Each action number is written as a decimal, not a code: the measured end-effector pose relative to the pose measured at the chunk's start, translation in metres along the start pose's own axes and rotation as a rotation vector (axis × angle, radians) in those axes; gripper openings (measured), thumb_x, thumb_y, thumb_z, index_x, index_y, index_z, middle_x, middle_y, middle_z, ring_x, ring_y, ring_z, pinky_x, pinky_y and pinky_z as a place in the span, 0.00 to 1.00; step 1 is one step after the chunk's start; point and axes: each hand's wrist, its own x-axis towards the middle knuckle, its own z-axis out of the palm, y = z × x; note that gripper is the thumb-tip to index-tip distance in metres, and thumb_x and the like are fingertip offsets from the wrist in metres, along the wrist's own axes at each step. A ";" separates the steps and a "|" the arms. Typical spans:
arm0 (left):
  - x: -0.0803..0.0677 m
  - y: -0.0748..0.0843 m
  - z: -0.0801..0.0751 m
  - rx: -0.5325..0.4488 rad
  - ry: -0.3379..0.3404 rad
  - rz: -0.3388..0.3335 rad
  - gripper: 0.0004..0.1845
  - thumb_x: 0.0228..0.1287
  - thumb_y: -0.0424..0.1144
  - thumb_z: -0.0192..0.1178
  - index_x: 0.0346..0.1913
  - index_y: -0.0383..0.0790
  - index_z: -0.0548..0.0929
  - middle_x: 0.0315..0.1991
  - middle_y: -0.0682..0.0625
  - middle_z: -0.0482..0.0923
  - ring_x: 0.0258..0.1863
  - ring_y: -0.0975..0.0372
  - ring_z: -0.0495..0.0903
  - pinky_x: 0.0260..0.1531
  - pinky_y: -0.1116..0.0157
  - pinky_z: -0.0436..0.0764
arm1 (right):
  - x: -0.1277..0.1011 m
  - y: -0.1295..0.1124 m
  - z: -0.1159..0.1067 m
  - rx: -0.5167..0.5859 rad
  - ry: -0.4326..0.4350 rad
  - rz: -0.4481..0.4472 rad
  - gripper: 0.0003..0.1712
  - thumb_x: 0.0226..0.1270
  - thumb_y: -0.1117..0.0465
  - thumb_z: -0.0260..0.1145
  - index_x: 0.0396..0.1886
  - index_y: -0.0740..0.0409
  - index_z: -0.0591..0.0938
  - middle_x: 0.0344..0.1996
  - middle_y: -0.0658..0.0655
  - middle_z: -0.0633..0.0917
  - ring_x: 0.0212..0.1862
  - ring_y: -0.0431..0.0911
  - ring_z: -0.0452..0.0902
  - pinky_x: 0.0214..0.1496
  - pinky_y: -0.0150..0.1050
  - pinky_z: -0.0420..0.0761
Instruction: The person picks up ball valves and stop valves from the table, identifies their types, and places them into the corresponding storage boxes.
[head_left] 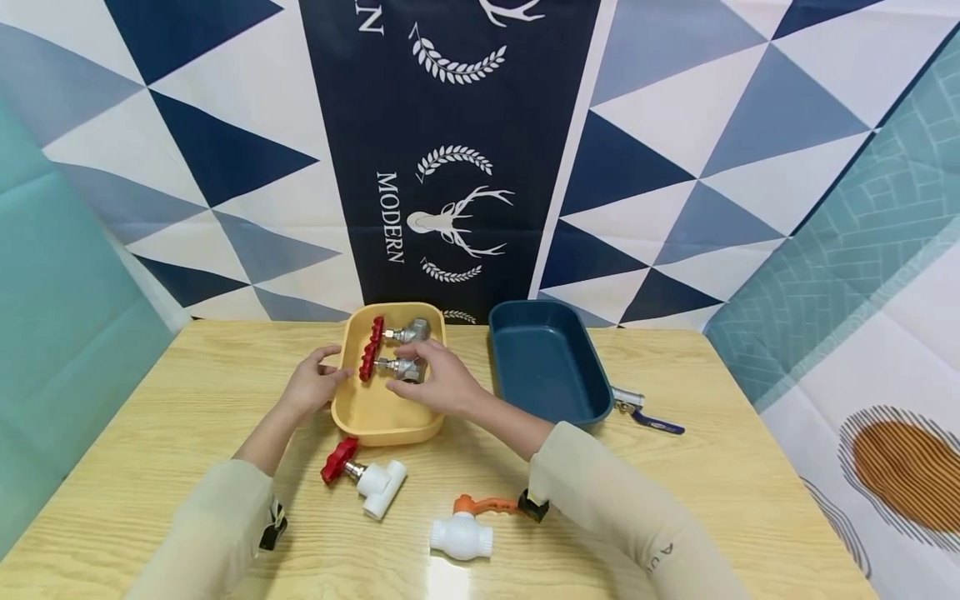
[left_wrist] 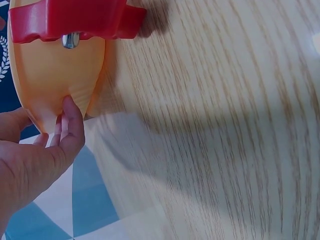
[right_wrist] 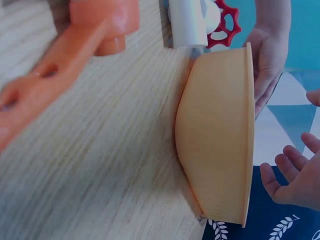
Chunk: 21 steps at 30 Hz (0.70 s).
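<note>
Two metal valves lay in the yellow tray; right hand hovered open-fingered over them, left hand touched the rim at 9 o'clock with relaxed fingers; two white valves at 6 o'clock and a blue-handled valve remained on the tabletop, blue tray unfilled.

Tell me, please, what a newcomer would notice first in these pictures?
Probably the yellow tray in the middle of the wooden table, holding two metal valves with red handwheels. The left hand touches the tray's left rim, and the right hand rests over the valves. An empty dark blue tray stands just to its right.
</note>
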 end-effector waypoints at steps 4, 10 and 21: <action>-0.001 0.001 -0.003 -0.022 -0.002 -0.004 0.30 0.70 0.35 0.49 0.71 0.34 0.52 0.54 0.29 0.68 0.36 0.55 0.81 0.30 0.64 0.84 | -0.007 -0.006 -0.003 0.015 -0.022 -0.005 0.30 0.55 0.50 0.71 0.57 0.53 0.77 0.51 0.59 0.78 0.53 0.53 0.73 0.52 0.41 0.75; -0.003 0.002 -0.004 -0.032 -0.018 -0.011 0.31 0.70 0.36 0.49 0.71 0.34 0.52 0.55 0.28 0.67 0.37 0.55 0.81 0.31 0.63 0.84 | -0.018 -0.013 -0.003 0.042 -0.034 -0.006 0.29 0.54 0.50 0.71 0.56 0.52 0.77 0.50 0.55 0.78 0.53 0.52 0.73 0.52 0.41 0.76; -0.003 0.003 0.001 -0.027 -0.024 -0.010 0.30 0.70 0.35 0.48 0.71 0.33 0.52 0.54 0.29 0.68 0.35 0.57 0.81 0.28 0.65 0.82 | -0.041 -0.015 0.000 0.063 -0.025 -0.035 0.28 0.54 0.52 0.71 0.55 0.52 0.78 0.49 0.53 0.79 0.52 0.48 0.73 0.49 0.40 0.78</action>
